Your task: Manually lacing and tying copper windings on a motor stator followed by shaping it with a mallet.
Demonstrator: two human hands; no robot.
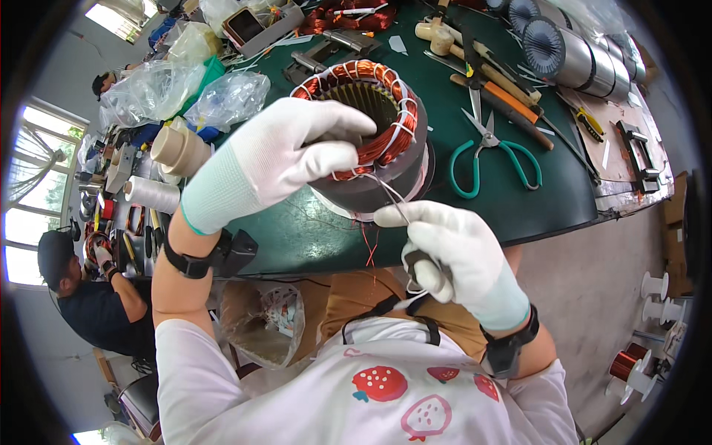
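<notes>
A motor stator (371, 189) with a grey cylindrical body stands upright at the table's near edge. White cord ties wrap its copper winding (404, 122) at intervals around the top ring. My left hand (304, 137), in a white glove, curls over the near left of the winding, fingers toward the bore and thumb on the outside. Just right of the stator's front, my right hand (456, 256), also gloved, is closed on white lacing cord (391, 194) that runs up to the winding; a loose end hangs below. Whether it also holds a slim tool, I cannot make out. Thin red wires (371, 245) dangle below the stator.
Green-handled scissors (487, 141) lie open right of the stator, with a mallet (439, 37) and hand tools beyond. Metal stator cores (575, 55) fill the far right. Plastic bags (156, 93) and a white thread spool (152, 194) sit left. Another person (93, 297) works at far left.
</notes>
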